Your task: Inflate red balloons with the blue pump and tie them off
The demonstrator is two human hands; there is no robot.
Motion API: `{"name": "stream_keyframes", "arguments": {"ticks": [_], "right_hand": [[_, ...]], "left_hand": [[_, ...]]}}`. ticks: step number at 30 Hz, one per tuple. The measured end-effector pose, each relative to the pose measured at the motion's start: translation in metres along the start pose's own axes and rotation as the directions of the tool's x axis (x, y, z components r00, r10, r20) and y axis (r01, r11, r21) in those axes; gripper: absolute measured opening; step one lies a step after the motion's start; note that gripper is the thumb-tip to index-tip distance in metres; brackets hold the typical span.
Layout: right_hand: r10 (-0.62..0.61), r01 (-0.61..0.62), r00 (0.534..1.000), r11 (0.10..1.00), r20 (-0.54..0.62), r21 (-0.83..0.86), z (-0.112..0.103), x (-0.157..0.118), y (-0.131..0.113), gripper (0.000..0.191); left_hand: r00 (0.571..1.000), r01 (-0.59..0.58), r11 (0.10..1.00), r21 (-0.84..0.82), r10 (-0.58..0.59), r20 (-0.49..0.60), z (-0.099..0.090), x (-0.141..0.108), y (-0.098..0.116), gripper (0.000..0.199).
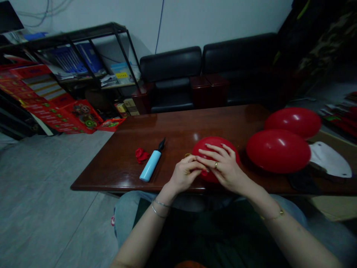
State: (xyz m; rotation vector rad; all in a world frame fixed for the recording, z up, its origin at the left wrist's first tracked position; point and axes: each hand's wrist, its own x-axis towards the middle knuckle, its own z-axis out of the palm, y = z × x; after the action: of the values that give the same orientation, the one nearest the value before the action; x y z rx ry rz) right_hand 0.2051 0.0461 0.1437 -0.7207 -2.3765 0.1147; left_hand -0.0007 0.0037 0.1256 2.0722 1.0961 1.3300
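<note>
The left hand (187,170), fingers bent close, pinches a red balloon (201,146) at its neck; the right hand (224,167) lies half-open across it, its grip unclear. The balloon is at the near edge of the table (178,130); a blue pump (151,165) lies leftward.

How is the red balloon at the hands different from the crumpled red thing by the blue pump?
The red balloon is rounded and puffed up, while the crumpled red thing is wrinkled.
The balloon is much bigger than the crumpled thing.
The left hand and right hand are at the balloon, but the crumpled thing lies untouched on the table, beside the blue pump.
Both are red.
</note>
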Motion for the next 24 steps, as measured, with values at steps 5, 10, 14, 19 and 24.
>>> {"name": "stream_keyframes", "arguments": {"ticks": [5,10,14,19,24], "right_hand": [[-0.172,0.171,0.983,0.985,-0.057,-0.022,0.004,0.007,0.009,0.037],[-0.199,0.213,0.962,0.975,-0.189,0.057,0.008,0.007,0.012,0.025],[-0.072,0.108,0.981,0.973,-0.179,0.203,0.003,0.005,0.007,0.015],[0.016,-0.008,0.999,0.964,-0.029,0.264,-0.009,0.005,-0.008,0.013],[0.093,-0.083,0.996,0.922,-0.007,0.378,-0.017,0.005,-0.015,0.021]], "left_hand": [[0.996,0.000,1.000,0.030,-0.003,0.092,-0.004,-0.002,-0.001,0.014],[0.994,0.029,1.000,0.012,-0.030,0.103,-0.007,-0.002,0.002,0.013],[0.990,0.117,0.964,-0.237,-0.133,-0.051,-0.001,0.000,-0.005,0.010],[0.929,0.125,0.878,-0.462,-0.267,-0.257,0.019,0.001,-0.016,0.022],[0.921,0.143,0.972,-0.188,-0.201,-0.335,0.026,0.000,-0.012,0.017]]}}
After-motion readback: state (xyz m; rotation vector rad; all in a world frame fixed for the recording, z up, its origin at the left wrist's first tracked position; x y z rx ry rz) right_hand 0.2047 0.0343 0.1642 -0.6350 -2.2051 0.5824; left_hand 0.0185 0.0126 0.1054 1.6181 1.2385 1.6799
